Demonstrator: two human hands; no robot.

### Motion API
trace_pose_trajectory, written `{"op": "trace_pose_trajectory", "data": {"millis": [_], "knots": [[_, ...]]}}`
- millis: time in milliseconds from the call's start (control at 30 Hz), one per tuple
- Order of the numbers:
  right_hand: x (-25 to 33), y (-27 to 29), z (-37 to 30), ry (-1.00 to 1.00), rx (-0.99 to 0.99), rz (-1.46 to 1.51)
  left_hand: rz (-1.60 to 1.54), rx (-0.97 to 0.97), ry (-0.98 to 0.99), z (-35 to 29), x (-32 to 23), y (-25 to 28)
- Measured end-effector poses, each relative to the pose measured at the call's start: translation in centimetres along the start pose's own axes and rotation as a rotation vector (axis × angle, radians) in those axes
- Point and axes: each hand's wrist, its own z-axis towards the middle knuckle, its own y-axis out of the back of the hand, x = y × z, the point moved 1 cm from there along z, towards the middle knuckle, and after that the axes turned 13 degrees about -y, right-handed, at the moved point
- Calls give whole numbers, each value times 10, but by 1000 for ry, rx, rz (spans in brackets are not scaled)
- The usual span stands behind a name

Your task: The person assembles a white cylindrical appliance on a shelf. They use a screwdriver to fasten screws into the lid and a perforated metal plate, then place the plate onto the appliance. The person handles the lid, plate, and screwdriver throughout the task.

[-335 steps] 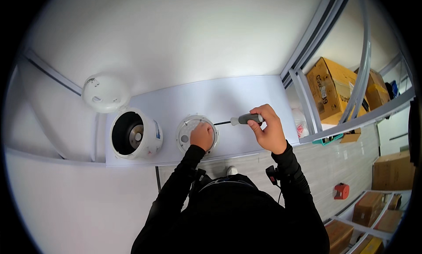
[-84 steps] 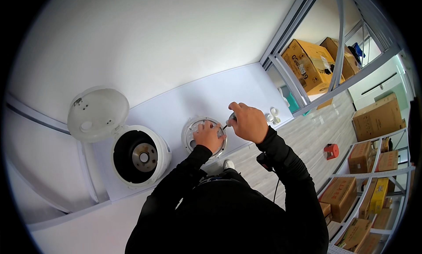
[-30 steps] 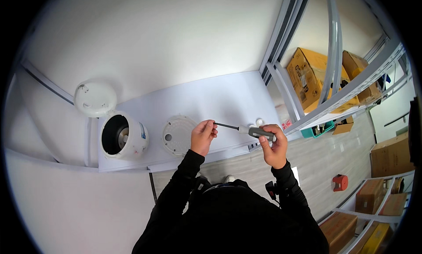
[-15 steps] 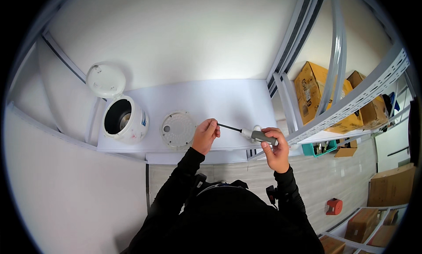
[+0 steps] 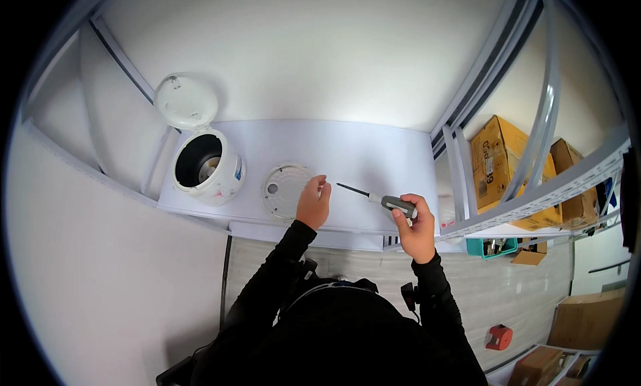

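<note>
My right hand [image 5: 418,227] is wrapped round the grey handle of a screwdriver [image 5: 398,205], whose dark shaft points left. Just left of the shaft's tip is my left hand [image 5: 312,204], apart from it, with thumb and fingers drawn together; whatever may be between them is too small to make out. Partly behind that hand lies a round white cover [image 5: 283,198] with a hole and small dark spots round its rim. Further left stands a white rice cooker [image 5: 226,180], its lid [image 5: 185,102] swung up and its dark inside showing.
Everything stands on a white table [image 5: 347,142] against a pale wall. To the right, a metal frame [image 5: 459,172] borders a shelf with yellow-brown cartons [image 5: 491,162]. A teal bin [image 5: 491,247] sits below it, and a red stool [image 5: 499,337] is on the floor.
My left fingers, earlier at the screwdriver's tip, have come off it, leaving a small gap. The whole view has shifted, so the table things appear further right.
</note>
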Motion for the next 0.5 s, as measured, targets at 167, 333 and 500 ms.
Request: {"op": "trace_pose_trajectory", "data": {"millis": [167, 333, 500], "knots": [[13, -36, 16, 64, -2, -196, 716, 122, -136, 9, 35, 25], [34, -77, 37, 177, -50, -338, 794, 259, -150, 20, 62, 39], [38, -112, 64, 170, -9, -365, 736, 330, -132, 18, 77, 45]]}}
